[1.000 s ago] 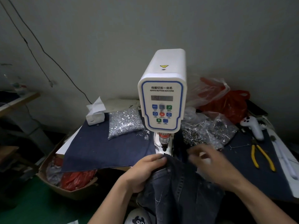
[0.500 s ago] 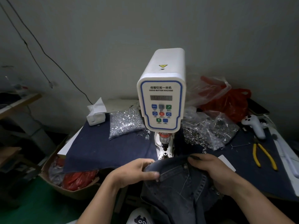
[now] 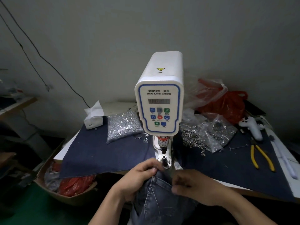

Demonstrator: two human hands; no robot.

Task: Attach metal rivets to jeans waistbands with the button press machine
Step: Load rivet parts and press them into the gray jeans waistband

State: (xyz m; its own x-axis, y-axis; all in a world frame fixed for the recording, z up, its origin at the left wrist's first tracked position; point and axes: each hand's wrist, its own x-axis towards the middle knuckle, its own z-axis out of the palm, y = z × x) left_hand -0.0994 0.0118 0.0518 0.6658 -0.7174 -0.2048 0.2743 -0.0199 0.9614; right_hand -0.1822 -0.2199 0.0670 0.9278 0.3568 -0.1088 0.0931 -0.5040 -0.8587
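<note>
The white button press machine point(image 3: 159, 98) stands at the table's middle, its punch above a small die post point(image 3: 164, 159). Dark blue jeans point(image 3: 159, 197) hang off the table's front edge just below the die. My left hand point(image 3: 138, 181) pinches the waistband's upper edge right beside the die post. My right hand point(image 3: 193, 185) grips the jeans' right side with curled fingers. A clear bag of silver rivets point(image 3: 122, 125) lies left of the machine. More bags of metal parts point(image 3: 206, 135) lie to its right.
Yellow-handled pliers point(image 3: 261, 157) and a white controller point(image 3: 250, 127) lie at the right. A tissue box point(image 3: 94, 119) sits at the back left. Red plastic bags point(image 3: 227, 104) are piled behind. A cardboard box point(image 3: 65, 184) with red bags stands under the table's left edge.
Both hands pulled the jeans down and back from the die, so the die post now shows. The waistband sits lower, at the table's front edge.
</note>
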